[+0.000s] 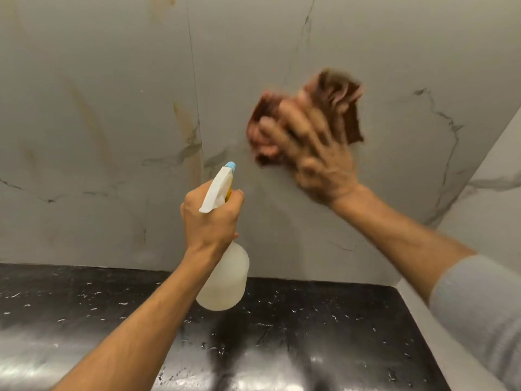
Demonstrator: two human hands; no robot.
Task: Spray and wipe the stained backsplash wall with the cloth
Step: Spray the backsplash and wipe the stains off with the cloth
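The grey marble-veined backsplash wall (112, 80) keeps tan streaks at nine o'clock (unwiped, apparently); the right hand (315, 153) presses a brown cloth (338, 103) at two o'clock, the left hand (210, 218) grips a translucent spray bottle (225, 280).

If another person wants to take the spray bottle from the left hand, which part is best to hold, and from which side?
Probably the round body of the spray bottle, taken from below or from the right. The left hand already wraps the narrow neck under the white trigger head, so only the wide translucent body hangs free above the black counter.
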